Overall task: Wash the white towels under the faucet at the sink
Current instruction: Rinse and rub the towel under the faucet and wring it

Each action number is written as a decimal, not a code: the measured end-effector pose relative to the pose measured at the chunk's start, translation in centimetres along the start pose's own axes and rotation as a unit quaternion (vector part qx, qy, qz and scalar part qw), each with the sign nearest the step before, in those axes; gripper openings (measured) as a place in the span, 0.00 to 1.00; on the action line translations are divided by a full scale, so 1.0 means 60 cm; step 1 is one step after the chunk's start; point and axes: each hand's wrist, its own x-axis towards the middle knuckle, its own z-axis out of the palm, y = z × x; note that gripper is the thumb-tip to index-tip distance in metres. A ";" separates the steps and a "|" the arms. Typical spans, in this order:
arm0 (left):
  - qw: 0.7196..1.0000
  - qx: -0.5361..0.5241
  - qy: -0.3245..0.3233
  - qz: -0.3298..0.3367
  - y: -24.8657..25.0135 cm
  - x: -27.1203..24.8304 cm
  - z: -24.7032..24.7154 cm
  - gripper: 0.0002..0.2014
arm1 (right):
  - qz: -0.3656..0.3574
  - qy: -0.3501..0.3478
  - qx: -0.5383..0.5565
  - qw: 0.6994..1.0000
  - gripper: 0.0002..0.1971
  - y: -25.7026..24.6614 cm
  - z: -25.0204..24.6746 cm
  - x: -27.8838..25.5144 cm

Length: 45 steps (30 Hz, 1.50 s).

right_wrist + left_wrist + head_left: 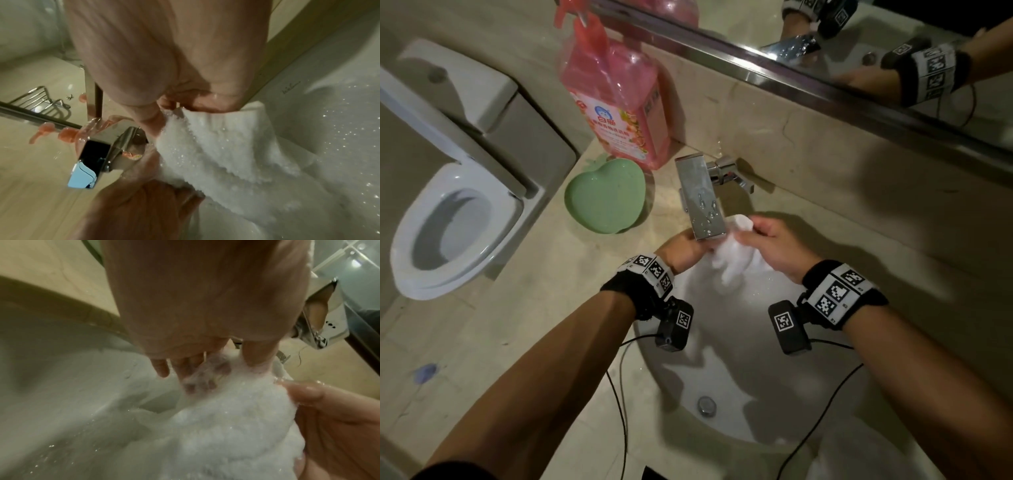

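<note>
A wet white towel [732, 260] hangs bunched under the chrome faucet [700, 198] over the white sink [722, 359]. My left hand [683, 251] grips its left side, partly hidden beneath the spout. My right hand [774, 241] pinches the towel's upper right edge. In the left wrist view the left hand [197, 369] has its fingers dug into the soaked towel [226, 426], with water running over them. In the right wrist view the right hand [174, 105] pinches the towel [216, 146] beside the faucet [115, 146].
A pink detergent bottle [619, 102] and a green heart-shaped dish [604, 197] stand on the beige counter left of the faucet. A toilet [448, 222] is at far left. A mirror [859, 44] runs along the wall. The drain plug [706, 405] sits low in the basin.
</note>
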 end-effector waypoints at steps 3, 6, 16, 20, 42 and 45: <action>0.999 -0.051 0.013 0.013 -0.004 -0.012 -0.010 0.23 | 0.033 0.016 -0.003 0.999 0.14 0.002 0.011 0.011; 0.998 -0.009 0.035 0.047 -0.002 -0.021 -0.031 0.13 | 0.076 0.004 -0.056 0.996 0.11 0.002 0.024 0.018; 0.992 0.091 0.077 0.042 0.005 -0.050 -0.078 0.11 | -0.028 -0.069 -0.068 0.995 0.15 -0.033 0.096 0.044; 0.997 -0.029 0.076 -0.017 0.006 -0.038 -0.066 0.02 | 0.027 -0.014 -0.047 0.998 0.16 -0.021 0.072 0.040; 0.984 0.168 0.049 0.032 0.020 -0.049 -0.035 0.13 | 0.029 -0.010 -0.266 0.964 0.18 -0.021 0.042 -0.004; 0.984 0.171 0.048 0.025 0.015 -0.060 -0.055 0.14 | 0.025 -0.026 -0.220 0.975 0.15 -0.016 0.061 0.012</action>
